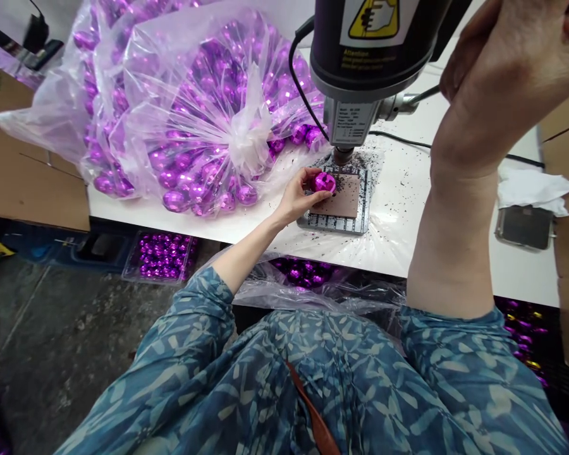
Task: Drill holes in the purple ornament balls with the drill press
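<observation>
My left hand (299, 197) is closed round a shiny purple ball (324, 182) and holds it on the grey base plate (336, 222) of a bench drill press (360, 57). The ball sits beside a brown pad on that plate, just below and left of the drill's chuck (343, 155). My right hand (497, 69) is raised at the upper right, fingers curled round the press's metal feed lever (424, 95). Black swarf is scattered round the plate.
A big clear plastic bag (189, 107) full of purple balls lies on the white table (455, 253) at the left. More purple balls sit in a tray (164, 256) and a bag below the table edge. Cardboard boxes stand at both sides; a white cloth (533, 189) lies at right.
</observation>
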Demonstrator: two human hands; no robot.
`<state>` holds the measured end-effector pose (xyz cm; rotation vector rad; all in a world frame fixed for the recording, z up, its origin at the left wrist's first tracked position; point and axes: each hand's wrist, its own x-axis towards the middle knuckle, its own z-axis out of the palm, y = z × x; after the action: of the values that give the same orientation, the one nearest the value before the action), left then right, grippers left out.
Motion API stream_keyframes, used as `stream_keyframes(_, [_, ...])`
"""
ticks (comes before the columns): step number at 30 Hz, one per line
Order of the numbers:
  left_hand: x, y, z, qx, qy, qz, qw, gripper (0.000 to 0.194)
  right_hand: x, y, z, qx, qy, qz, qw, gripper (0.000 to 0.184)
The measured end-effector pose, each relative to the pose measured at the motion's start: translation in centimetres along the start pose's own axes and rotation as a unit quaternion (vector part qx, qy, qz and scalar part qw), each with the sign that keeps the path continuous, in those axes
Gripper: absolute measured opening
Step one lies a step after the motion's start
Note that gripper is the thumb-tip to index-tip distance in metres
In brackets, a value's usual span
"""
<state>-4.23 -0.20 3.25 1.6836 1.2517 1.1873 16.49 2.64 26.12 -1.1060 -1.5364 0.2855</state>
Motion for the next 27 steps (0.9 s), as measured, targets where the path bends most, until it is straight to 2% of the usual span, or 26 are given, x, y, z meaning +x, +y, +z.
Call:
stream_keyframes(3, [0.4, 0.1, 0.2, 0.007, -0.007, 0.004, 1.000, 0.077, 0.1, 0.0, 0.4, 0.004, 0.030, 0.005, 1.000, 0.110])
stream_keyframes(6, [0.5, 0.0, 0.8, 0.015, -0.002, 0.010, 1.000, 0.070, 0.1, 0.1, 0.6, -0.002, 0.027, -0.001, 1.000, 0.113])
stream_keyframes(11, [0.5, -0.4, 1.9, 0.036, 0.046, 0.018, 0.998, 0.070, 0.2, 0.1, 0.7, 0.034, 0.028, -0.009, 0.999, 0.121])
stream_keyframes(16, [-0.1, -0.5, 2.9, 0.074, 0.035, 0.036, 0.996, 0.058, 0.0, -0.3, 0.6, 0.046, 0.018, -0.003, 0.999, 0.121])
stream_keyframes(20, [-0.2, -0.9, 4.0, 0.035, 0.018, 0.067, 0.997, 0.060, -0.1, -0.2, 0.6, 0.076, 0.020, -0.016, 0.997, 0.117])
stream_keyframes(23, [-0.3, -1.1, 4.5, 0.003, 0.018, 0.064, 0.998, 0.059, -0.2, 0.1, 0.6, 0.074, 0.026, -0.023, 0.997, 0.114])
stream_keyframes(27, [-0.5, -1.2, 4.6, -0.023, 0.027, 0.059, 0.998, 0.061, -1.0, -0.2, 0.2, 0.034, 0.008, -0.018, 0.999, 0.121])
